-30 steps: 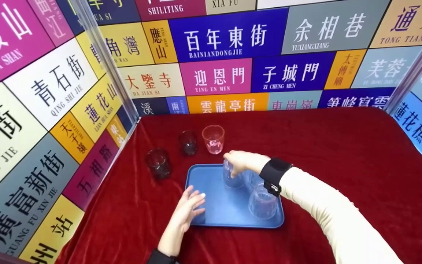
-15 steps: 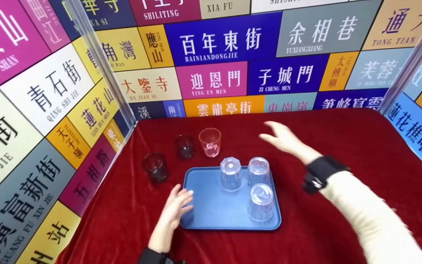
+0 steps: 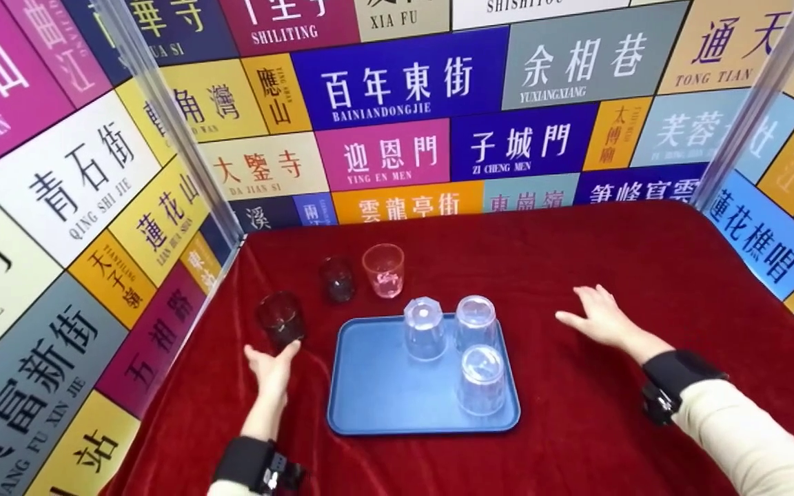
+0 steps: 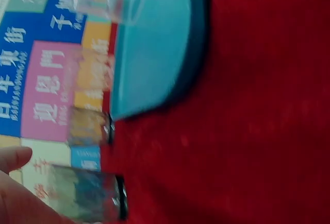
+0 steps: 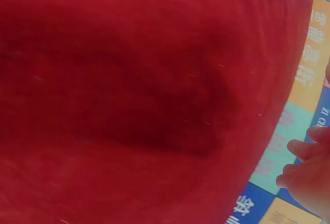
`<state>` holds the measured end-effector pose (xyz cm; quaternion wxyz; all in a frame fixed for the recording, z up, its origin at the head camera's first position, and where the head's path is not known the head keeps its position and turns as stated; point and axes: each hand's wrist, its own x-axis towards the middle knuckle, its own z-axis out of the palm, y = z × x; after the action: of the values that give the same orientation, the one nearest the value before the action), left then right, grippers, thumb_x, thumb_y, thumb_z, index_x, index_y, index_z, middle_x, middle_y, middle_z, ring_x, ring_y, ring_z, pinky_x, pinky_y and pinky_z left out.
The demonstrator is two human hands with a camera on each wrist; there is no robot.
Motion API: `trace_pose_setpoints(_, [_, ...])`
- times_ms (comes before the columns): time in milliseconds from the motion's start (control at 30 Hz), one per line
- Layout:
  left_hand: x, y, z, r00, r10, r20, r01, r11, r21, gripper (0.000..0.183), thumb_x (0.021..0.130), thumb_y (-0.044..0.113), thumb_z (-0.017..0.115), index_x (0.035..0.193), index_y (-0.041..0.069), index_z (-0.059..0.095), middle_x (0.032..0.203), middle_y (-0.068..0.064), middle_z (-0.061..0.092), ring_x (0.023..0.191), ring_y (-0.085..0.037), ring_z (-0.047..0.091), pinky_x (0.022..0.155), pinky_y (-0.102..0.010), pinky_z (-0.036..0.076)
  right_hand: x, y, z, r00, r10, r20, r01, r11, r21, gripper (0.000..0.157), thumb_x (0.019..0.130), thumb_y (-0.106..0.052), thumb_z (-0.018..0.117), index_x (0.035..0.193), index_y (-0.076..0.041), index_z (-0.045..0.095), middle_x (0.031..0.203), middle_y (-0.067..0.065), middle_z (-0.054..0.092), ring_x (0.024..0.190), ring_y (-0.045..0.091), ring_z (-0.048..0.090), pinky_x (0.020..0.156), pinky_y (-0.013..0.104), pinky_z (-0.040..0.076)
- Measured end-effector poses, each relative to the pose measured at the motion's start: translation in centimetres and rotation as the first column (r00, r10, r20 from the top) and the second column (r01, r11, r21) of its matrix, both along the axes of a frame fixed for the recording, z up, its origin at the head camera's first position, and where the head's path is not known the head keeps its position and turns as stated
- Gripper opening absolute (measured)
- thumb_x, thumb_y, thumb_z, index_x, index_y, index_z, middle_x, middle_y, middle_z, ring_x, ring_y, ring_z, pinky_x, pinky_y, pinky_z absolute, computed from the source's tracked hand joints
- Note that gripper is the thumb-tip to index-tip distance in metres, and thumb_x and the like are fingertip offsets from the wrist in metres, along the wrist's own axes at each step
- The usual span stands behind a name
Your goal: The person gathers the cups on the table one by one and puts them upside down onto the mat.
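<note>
We take the blue tray (image 3: 383,399) as our landmark: it lies flat on the red cloth (image 3: 576,248), and three clear glasses stand upside down on its right half, one (image 3: 424,329) at the middle of the far edge, a second (image 3: 476,324) just beside it at the far right corner, and a third (image 3: 481,380) nearer us along the right side. Our left hand (image 3: 271,368) lies off the tray's left edge with its fingers straight and relaxed, holding nothing; its fingertips reach up to the base of a dark smoky glass (image 3: 280,320) that stands upright on the cloth just left of the tray's far left corner, and whether they touch it we cannot tell from the head view. In the left wrist view that same dark glass (image 4: 87,198) sits right by the hand (image 4: 15,188), with the tray's edge (image 4: 170,64) beyond it. A second dark glass (image 3: 337,279) and a pink glass (image 3: 384,271) stand upright side by side just beyond the tray's far edge. Our right hand (image 3: 598,318) hovers well to the right of the tray, fingers spread and loose, gripping nothing; the right wrist view shows only its fingertips (image 5: 309,149) over the cloth. Panels of coloured signs (image 3: 397,89) wall in the table behind and on both sides of the tray.
</note>
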<state>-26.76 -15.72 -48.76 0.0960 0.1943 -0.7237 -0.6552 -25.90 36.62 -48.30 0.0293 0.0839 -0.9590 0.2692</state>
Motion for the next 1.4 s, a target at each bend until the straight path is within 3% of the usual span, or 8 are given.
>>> trace_pose_setpoints(200, [-2.5,-0.9,-1.5,0.999,0.035,0.010,-0.034,0.996,-0.082,0.102,0.070,0.023,0.065,0.130,0.001,-0.015,0.135,-0.022,-0.009,0.124,-0.027,-0.007,0.101,-0.035,0.003,0.8,0.3,-0.1,1.000,0.000,0.019,0.000,1.000,0.005,0.073,0.079,-0.036,0.051,0.120,0.018,0.024,0.121,0.036,0.025,0.115,0.050,0.005,0.091,0.058,0.004])
trace_pose_setpoints(333, [-3.5,-1.4,-2.5,0.998,0.054,0.012,-0.052,0.992,-0.115,0.107,0.065,0.026,0.069,0.131,0.002,-0.012,0.136,-0.021,-0.004,0.125,-0.027,-0.002,0.101,-0.034,0.005,1.3,0.0,0.3,1.000,0.010,0.008,-0.010,0.999,-0.033,0.073,0.078,-0.036,0.052,0.119,0.018,0.024,0.120,0.037,0.024,0.115,0.050,0.005,0.093,0.055,0.003])
trace_pose_setpoints(600, [-4.6,-1.3,-2.4,0.995,0.088,-0.045,-0.096,0.971,-0.219,0.108,0.058,0.023,0.074,0.131,-0.001,-0.003,0.131,-0.029,0.010,0.122,-0.033,0.012,0.100,-0.036,0.013,2.8,-0.5,0.4,0.999,0.048,0.021,-0.048,0.999,-0.017,0.075,0.077,-0.038,0.054,0.123,0.014,0.025,0.124,0.033,0.025,0.117,0.047,0.007,0.093,0.053,0.009])
trace_pose_setpoints(733, [-5.5,-1.3,-2.7,0.991,0.121,-0.062,-0.132,0.966,-0.221,0.106,0.057,0.023,0.074,0.131,-0.001,0.003,0.129,-0.029,0.015,0.121,-0.034,0.016,0.099,-0.037,0.016,3.5,-0.7,0.4,0.999,0.044,0.018,-0.043,0.999,-0.031,0.074,0.077,-0.038,0.054,0.123,0.013,0.024,0.124,0.032,0.025,0.118,0.045,0.007,0.092,0.053,0.010])
trace_pose_setpoints(867, [-6.4,-0.9,-3.0,0.982,0.132,-0.133,-0.157,0.966,-0.203,0.104,0.055,0.022,0.075,0.130,-0.002,0.007,0.128,-0.028,0.019,0.120,-0.033,0.019,0.098,-0.037,0.017,3.9,-0.9,0.5,0.999,0.038,0.028,-0.037,0.997,-0.061,0.075,0.077,-0.039,0.053,0.125,0.011,0.024,0.125,0.030,0.025,0.119,0.044,0.007,0.093,0.053,0.010])
trace_pose_setpoints(1067, [-7.1,-0.6,-3.1,0.952,0.175,-0.251,-0.210,0.971,-0.118,0.097,0.054,0.015,0.077,0.127,-0.004,0.016,0.126,-0.023,0.026,0.118,-0.027,0.024,0.098,-0.029,0.017,4.4,-0.9,0.6,0.998,0.039,0.041,-0.034,0.995,-0.098,0.074,0.077,-0.039,0.053,0.125,0.009,0.025,0.126,0.029,0.025,0.119,0.043,0.007,0.093,0.053,0.009])
trace_pose_setpoints(1400, [-7.2,-0.2,-2.8,0.947,0.192,-0.258,-0.220,0.971,-0.087,0.091,0.054,0.012,0.076,0.124,-0.006,0.021,0.123,-0.022,0.030,0.115,-0.028,0.028,0.097,-0.031,0.021,5.2,-0.2,0.4,0.996,0.030,0.080,-0.021,0.994,-0.108,0.074,0.077,-0.038,0.053,0.126,0.009,0.022,0.127,0.030,0.022,0.119,0.043,0.006,0.092,0.054,0.009])
